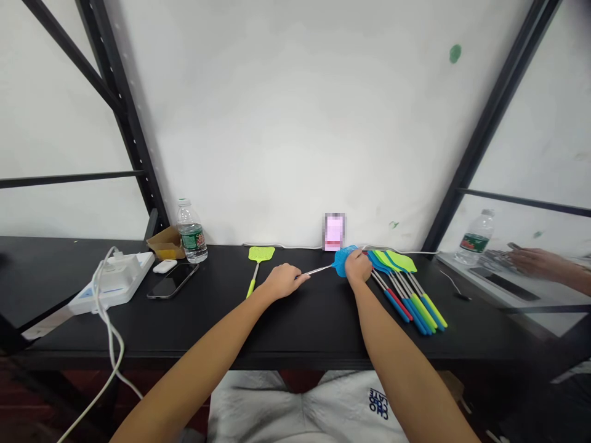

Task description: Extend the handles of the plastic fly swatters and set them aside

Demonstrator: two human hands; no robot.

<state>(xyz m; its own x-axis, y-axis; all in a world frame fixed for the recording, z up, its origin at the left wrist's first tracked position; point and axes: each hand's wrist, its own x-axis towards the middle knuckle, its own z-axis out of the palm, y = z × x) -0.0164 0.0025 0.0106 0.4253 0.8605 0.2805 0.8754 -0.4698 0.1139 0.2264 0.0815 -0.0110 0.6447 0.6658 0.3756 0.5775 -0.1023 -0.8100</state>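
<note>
A blue fly swatter (pixel 341 261) with a metal shaft is held between my two hands above the black table. My left hand (pixel 282 281) is closed around its handle end, which the fingers mostly hide. At the other end, my right hand (pixel 358 267) grips the blue mesh head, covering part of it. A yellow-green fly swatter (pixel 261 253) lies to the left, its grip running down beside my left forearm. Right of my right hand, several fly swatters (pixel 406 294) lie side by side, with blue, green and red grips pointing toward the table's front edge.
On the left are a white power strip (pixel 115 284) with cables, a dark phone (pixel 173 281), a white case (pixel 165 266), a cardboard box (pixel 165 243) and a water bottle (pixel 191 234). A small pink-screened device (pixel 334 232) leans on the wall. Another person's hand (pixel 538 263) is at far right.
</note>
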